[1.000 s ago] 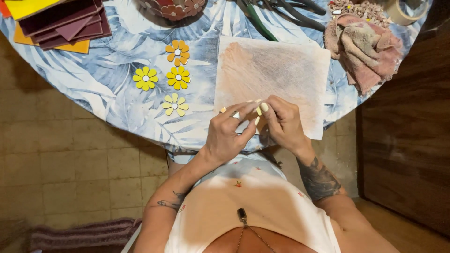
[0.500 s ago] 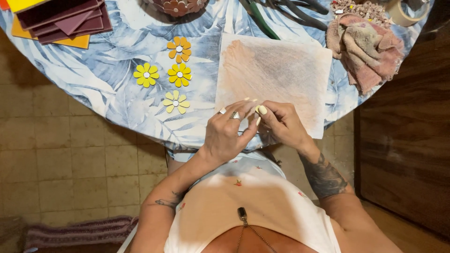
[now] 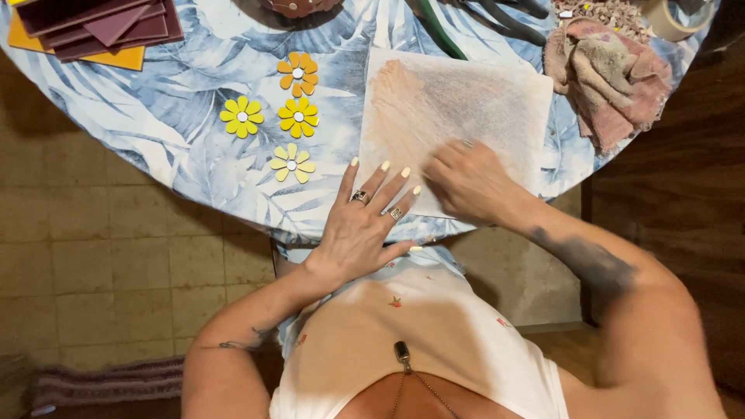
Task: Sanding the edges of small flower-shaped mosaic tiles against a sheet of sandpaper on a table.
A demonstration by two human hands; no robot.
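Head view shows a mesh sheet (image 3: pixel 458 116) near the round table's (image 3: pixel 155 147) front edge, the right hand (image 3: pixel 469 182) blurred on its lower part, its grip unclear. Left hand (image 3: pixel 365 225) lies flat, fingers spread, at the sheet's lower left corner. Four flowers (image 3: pixel 291 116) sit left on bare cloth; a rag (image 3: pixel 609 77) sits right; tiles (image 3: pixel 93 27) are cut off above.
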